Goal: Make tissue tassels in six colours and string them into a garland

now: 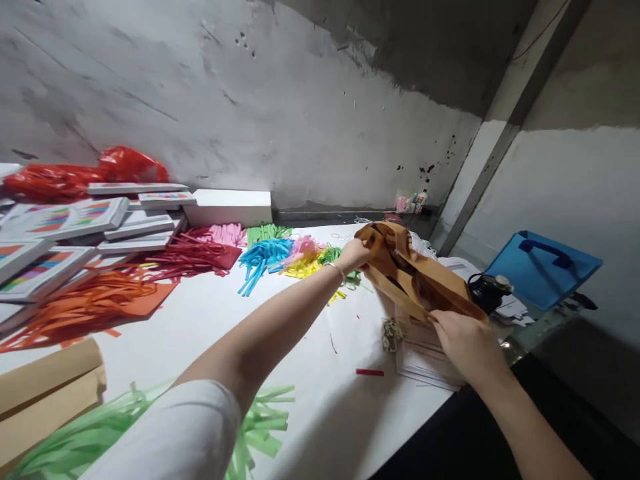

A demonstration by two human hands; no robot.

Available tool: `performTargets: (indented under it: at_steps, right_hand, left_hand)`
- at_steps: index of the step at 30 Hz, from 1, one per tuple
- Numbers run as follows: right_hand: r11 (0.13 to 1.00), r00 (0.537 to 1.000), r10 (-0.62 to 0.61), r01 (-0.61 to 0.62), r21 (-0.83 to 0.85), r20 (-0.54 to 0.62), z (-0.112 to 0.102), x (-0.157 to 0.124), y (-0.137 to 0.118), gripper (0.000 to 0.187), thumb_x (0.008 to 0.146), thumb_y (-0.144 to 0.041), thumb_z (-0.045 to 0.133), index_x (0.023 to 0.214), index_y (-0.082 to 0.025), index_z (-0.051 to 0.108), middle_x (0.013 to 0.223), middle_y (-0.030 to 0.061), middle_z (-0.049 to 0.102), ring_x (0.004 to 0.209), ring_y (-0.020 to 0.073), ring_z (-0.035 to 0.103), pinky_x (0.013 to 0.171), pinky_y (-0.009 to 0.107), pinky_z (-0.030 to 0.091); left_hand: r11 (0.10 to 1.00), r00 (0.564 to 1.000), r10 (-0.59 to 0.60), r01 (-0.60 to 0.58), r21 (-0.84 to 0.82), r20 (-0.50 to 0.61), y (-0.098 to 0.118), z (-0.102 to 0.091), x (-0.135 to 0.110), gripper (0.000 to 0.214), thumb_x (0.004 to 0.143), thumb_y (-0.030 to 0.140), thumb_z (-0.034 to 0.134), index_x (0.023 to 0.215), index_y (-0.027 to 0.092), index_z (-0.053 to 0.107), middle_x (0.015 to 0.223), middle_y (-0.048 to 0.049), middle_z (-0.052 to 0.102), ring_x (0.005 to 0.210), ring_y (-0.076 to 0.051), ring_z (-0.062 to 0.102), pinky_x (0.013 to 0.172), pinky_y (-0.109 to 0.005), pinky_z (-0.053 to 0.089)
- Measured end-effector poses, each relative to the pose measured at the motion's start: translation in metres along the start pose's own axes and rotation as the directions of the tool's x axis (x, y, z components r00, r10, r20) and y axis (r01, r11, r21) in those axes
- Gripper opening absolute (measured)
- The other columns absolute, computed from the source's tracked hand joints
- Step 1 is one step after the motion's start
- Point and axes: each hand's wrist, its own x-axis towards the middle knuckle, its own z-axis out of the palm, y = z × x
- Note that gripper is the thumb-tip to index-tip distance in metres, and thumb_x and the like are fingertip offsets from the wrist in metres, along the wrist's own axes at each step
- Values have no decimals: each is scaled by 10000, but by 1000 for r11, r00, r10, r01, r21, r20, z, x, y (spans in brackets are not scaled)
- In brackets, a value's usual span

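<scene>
My left hand [355, 255], with a thin bracelet at the wrist, is closed on the far left edge of a crumpled orange-brown bag [443, 275]. My right hand [465, 343] pinches the near edge of the same bag. Stretched between both hands, the bag is held above the table's right end, its folds gaping and darker inside. Beneath it lie a stack of papers [425, 363] and a small tangled bundle [393, 333]. Fringed paper tassels in blue [265, 257], yellow [305, 265] and pink [305, 247] lie beyond my left forearm.
Boxes [90, 217] and a red plastic bag [133, 163] are piled at left. Orange [100, 300], dark red [195, 257] and light green [263, 420] fringes lie about. A red strip [370, 372] is near the front; a blue bag [543, 267] stands right beside a black object [486, 291].
</scene>
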Motion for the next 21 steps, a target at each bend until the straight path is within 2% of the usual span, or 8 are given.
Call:
performTargets:
  at_steps: [6, 9, 11, 14, 15, 17, 19, 21]
  right_hand:
    - [988, 993, -2, -17, -156, -119, -40, 44, 19, 223, 961, -229, 500, 909, -200, 715, 702, 37, 722, 567, 188, 652, 543, 287, 351]
    - [971, 982, 73, -111, -213, -175, -53, 61, 25, 253, 964, -248, 473, 938, -197, 719, 760, 61, 740, 587, 211, 665, 534, 296, 335]
    - [959, 979, 151, -178, -221, -135, -60, 66, 26, 249, 953, -269, 481, 951, -195, 718, 773, 77, 743, 602, 230, 670, 535, 304, 337]
    - [991, 968, 132, -122, -57, 213, -76, 63, 21, 247, 945, -287, 489, 957, -218, 726, 764, 64, 743, 657, 233, 688, 561, 293, 389]
    - [994, 924, 61, -90, 61, 378, -84, 61, 18, 255, 953, -308, 490, 947, -232, 733, 771, 53, 745, 681, 225, 694, 576, 285, 412]
    - [943, 775, -141, -84, 322, 616, -98, 58, 11, 273, 964, -381, 506, 956, -255, 747, 865, 40, 761, 779, 217, 710, 636, 268, 467]
    - [854, 689, -301, -113, 508, 659, -105, 63, 0, 328, 986, -439, 478, 1030, -257, 748, 1055, 46, 756, 952, 226, 702, 766, 268, 507]
    - [821, 707, -335, -106, 561, 623, -95, 76, -17, 374, 1031, -400, 389, 1143, -249, 713, 1212, 55, 709, 1103, 226, 654, 916, 293, 492]
  left_hand:
    - [988, 1000, 30, -30, -154, -8, 59, -21, 17, 282, 965, 321, 618, 1174, 132, 618, 1111, -82, 662, 903, -188, 672, 768, -359, 593]
    - [971, 998, 53, -58, -232, -25, 78, -27, 13, 257, 967, 316, 617, 1137, 123, 627, 1059, -71, 669, 847, -168, 672, 721, -325, 593]
    - [963, 998, 54, -59, -263, -26, 82, -31, 6, 213, 964, 287, 620, 1089, 114, 634, 976, -52, 674, 778, -146, 667, 678, -296, 588]
    - [958, 999, 44, -44, -283, -7, 71, -38, -14, 101, 905, 113, 627, 1001, 86, 640, 782, -25, 658, 648, -120, 648, 636, -266, 577]
    - [958, 999, 37, -34, -284, 8, 63, -40, -24, 121, 863, 53, 619, 978, 81, 641, 738, -22, 653, 621, -121, 647, 628, -266, 576]
    - [960, 998, 19, -4, -279, 52, 40, -44, -49, 216, 775, -13, 595, 960, 88, 642, 703, -28, 666, 593, -137, 659, 605, -272, 577]
    - [963, 994, -13, 41, -266, 108, 14, -47, -77, 293, 708, -18, 577, 965, 109, 635, 680, -25, 680, 560, -154, 664, 554, -276, 574]
    - [964, 986, -49, 89, -250, 162, -11, -47, -103, 351, 654, -8, 559, 973, 121, 626, 642, -15, 681, 510, -156, 651, 504, -269, 562]
